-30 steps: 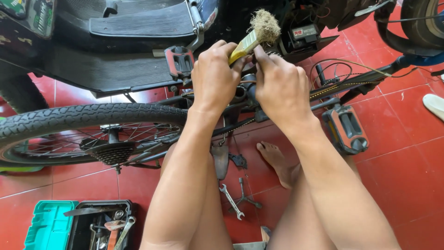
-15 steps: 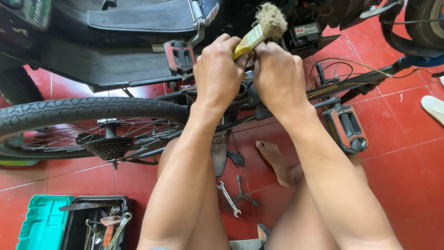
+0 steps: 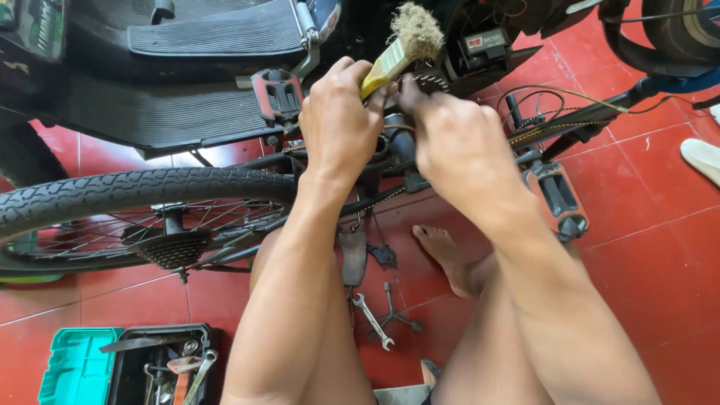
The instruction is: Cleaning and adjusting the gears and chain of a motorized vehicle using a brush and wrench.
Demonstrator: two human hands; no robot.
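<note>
Seen from above the seated person: the left hand (image 3: 341, 124) is clenched around the yellow handle of a paintbrush (image 3: 401, 46), whose frayed tan bristles point up and away, toward the dark underside of a scooter (image 3: 187, 82). The right hand (image 3: 457, 142) lies just beside it, fingers curled in over the crank area of an upturned bicycle — whether they pinch anything there cannot be told, since the fingertips are hidden behind the knuckles.

Two pedals flank the hands: a red-and-black pedal (image 3: 277, 96) to the left, touching the edge of the scooter's ribbed footboard, and a grey pedal (image 3: 559, 199) to the right, above the red tiled floor (image 3: 645, 262). The rear wheel (image 3: 142, 199), with knobbly tyre, spokes and a black sprocket cluster (image 3: 174, 251), runs off the left edge.

Just beside the bristles sits a small black box bearing a rectangular red-and-white label (image 3: 484, 41). On the floor between the person's bare legs lie a silver spanner (image 3: 373, 321) and a dark three-armed wrench (image 3: 393, 311), touching each other — a bare foot (image 3: 446, 259) rests near them. At the lower left stands an open toolbox (image 3: 79, 367), its teal lid beside a black tray of metal tools.
</note>
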